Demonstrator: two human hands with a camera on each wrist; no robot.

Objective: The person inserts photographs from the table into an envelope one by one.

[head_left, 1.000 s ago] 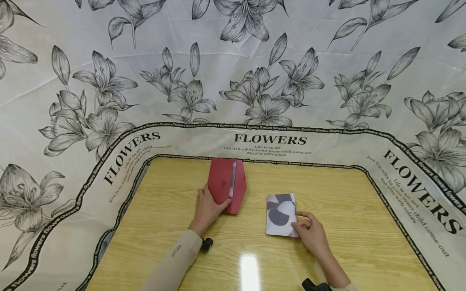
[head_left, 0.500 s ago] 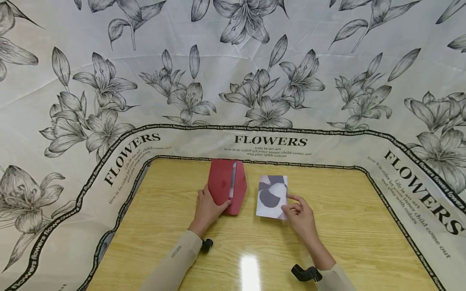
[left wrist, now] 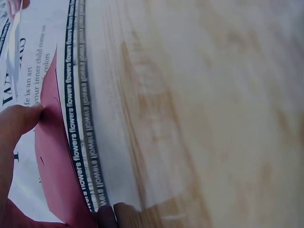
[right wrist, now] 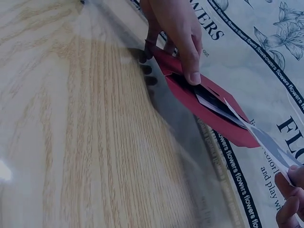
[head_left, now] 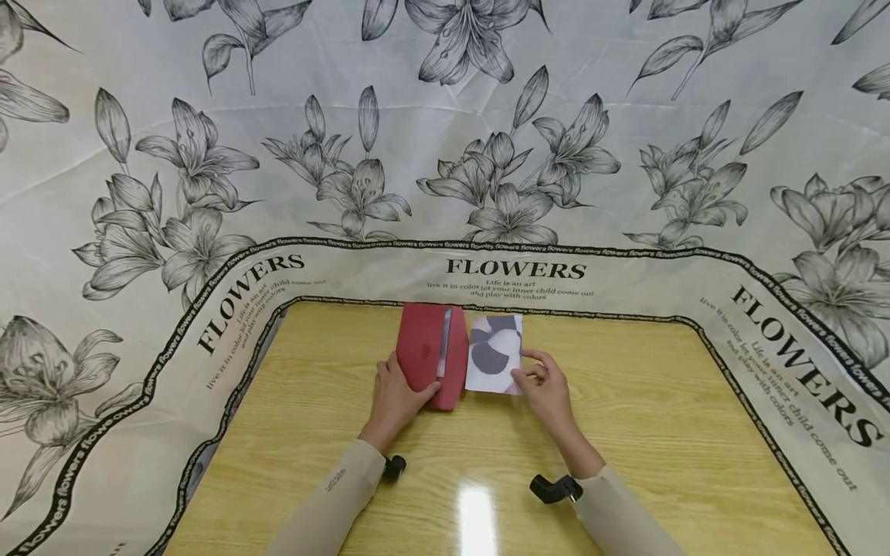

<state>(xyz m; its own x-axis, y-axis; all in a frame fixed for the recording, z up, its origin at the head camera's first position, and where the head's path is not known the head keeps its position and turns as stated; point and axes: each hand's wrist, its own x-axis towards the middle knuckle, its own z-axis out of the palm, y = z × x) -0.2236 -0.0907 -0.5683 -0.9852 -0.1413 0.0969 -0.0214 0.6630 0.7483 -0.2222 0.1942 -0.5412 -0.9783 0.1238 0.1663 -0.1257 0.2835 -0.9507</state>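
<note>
A red paper envelope (head_left: pixel 417 351) is in my left hand (head_left: pixel 393 405), the thumb at its near end by the opening. In the right wrist view the envelope (right wrist: pixel 178 95) gapes, with a card (right wrist: pixel 216 105) inside. My right hand (head_left: pixel 548 392) pinches a white card with a grey-purple print (head_left: pixel 495 359) by its right edge. This printed card stands close beside the envelope's right edge, its face toward the head camera. From the right wrist its edge (right wrist: pixel 270 145) overlaps the envelope's far end; I cannot tell whether they touch.
Both hands work above a wood-grain table (head_left: pixel 626 463). A white curtain-like cloth (head_left: pixel 514 170) with black flower drawings surrounds its back and sides. Small black wrist cameras sit on the left wrist (head_left: pixel 395 468) and right wrist (head_left: pixel 555 489).
My right hand has carried the printed card left and away from me, up to the envelope's right side. The left hand and the envelope have stayed nearly still.
</note>
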